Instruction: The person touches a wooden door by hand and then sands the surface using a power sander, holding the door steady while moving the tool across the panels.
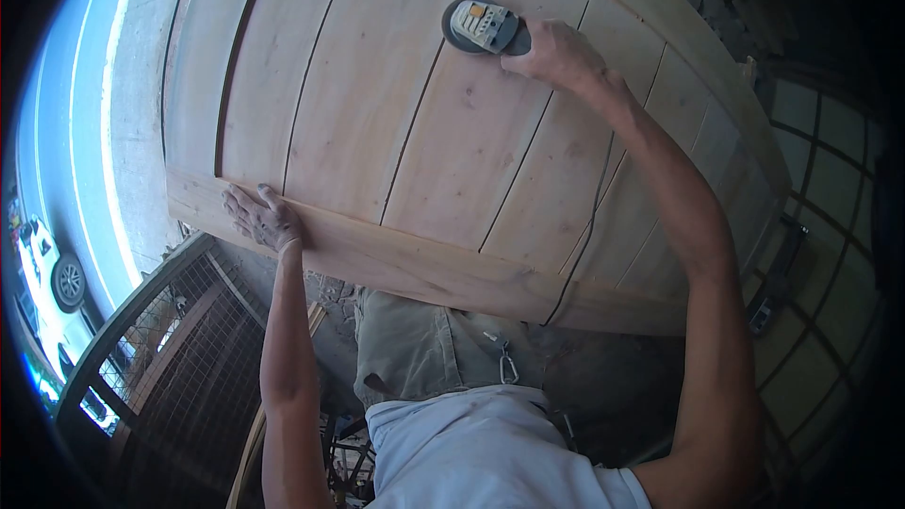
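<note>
Cream-and-grey sander (485,26) on pale planked panel (452,141)

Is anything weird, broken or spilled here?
I see no spill or clear break on the planked wooden panel. The white car at far left looks tipped sideways, but probably only because the view is slanted and curved.

We are seeing a pale tan, dark-lined panel (471,123), a cream-and-grey sander (484,26) with an orange patch (477,10), a white shirt (471,448) and olive trousers (405,339).
</note>
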